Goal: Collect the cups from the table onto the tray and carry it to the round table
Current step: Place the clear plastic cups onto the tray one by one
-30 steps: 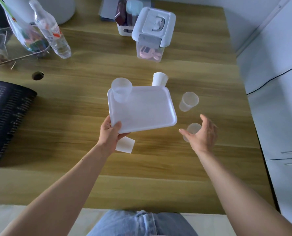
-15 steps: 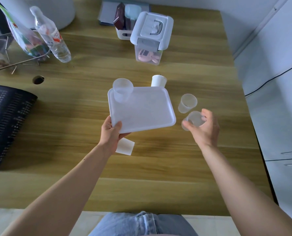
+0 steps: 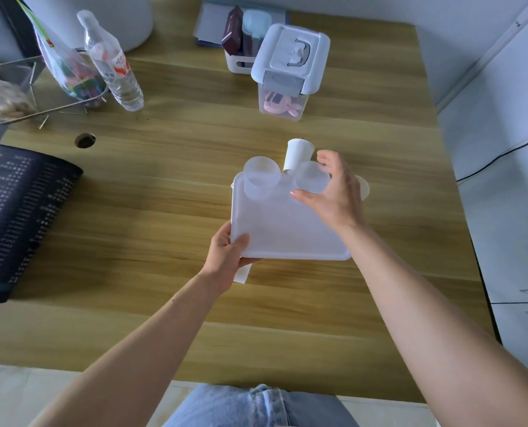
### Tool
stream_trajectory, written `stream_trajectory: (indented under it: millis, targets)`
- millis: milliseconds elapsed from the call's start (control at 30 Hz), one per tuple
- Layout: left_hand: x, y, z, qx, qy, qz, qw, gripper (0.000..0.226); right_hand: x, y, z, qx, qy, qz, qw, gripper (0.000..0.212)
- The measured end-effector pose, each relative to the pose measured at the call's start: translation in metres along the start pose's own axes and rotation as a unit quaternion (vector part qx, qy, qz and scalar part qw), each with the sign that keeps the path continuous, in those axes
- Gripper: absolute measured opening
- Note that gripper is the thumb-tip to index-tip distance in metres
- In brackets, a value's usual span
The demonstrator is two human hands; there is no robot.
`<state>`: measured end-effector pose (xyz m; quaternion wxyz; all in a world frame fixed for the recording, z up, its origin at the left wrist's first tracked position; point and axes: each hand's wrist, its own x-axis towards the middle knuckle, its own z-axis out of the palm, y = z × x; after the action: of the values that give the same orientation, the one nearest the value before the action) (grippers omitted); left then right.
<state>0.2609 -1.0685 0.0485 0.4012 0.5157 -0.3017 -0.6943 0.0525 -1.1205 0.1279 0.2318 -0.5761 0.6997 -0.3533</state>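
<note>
- Tray (image 3: 284, 229): flat, rounded-corner rectangle of frosted white plastic with a low raised rim, held above the wooden worktop (image 3: 170, 186).
- Left hand (image 3: 225, 257) has its grip pinched on the tray's near-left corner, thumb on top, fingers underneath.
- Frosted cup (image 3: 261, 177), translucent plastic and round-mouthed, stands upright at the tray's far-left corner.
- Second frosted cup (image 3: 310, 181), same cloudy plastic, sits over the tray's far edge inside the grip of the right hand (image 3: 333, 195); thumb and fingers curl around its sides. Whether its base touches the tray cannot be told.
- White paper cup (image 3: 296, 155), a tapered opaque cylinder, stands on the worktop just beyond the tray's far edge.
- Another cup's pale rim (image 3: 364, 188) peeks out behind the right hand, mostly hidden.
- White paper cup edge (image 3: 241, 274) shows below the left hand, largely covered.
- Farther back stand a clear lidded storage box (image 3: 287, 66) with a grey latch and a clear plastic water bottle (image 3: 114, 63).
- Dark woven mat (image 3: 13, 217) lies at the left edge.
</note>
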Motion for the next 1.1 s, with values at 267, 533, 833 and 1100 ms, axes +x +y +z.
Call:
stream_trajectory:
  millis: [267, 533, 833, 1100]
  targets:
    - [-0.003, -0.001, -0.004, -0.009, -0.017, -0.018, 1.0, 0.036, 0.006, -0.005, 0.006, -0.006, -0.031, -0.013, 0.999, 0.078]
    - [0.0, 0.0, -0.002, -0.011, -0.014, -0.014, 1.0, 0.034, 0.009, 0.001, 0.0, -0.008, -0.039, -0.002, 0.999, 0.085]
    - [0.02, 0.011, -0.004, -0.007, 0.025, 0.0, 1.0, 0.032, 0.022, 0.061, -0.033, -0.021, 0.073, 0.065, 0.995, 0.064]
    - [0.032, 0.017, -0.015, -0.002, 0.053, -0.001, 0.999, 0.038, 0.033, 0.102, -0.028, -0.047, -0.001, 0.172, 0.984, 0.08]
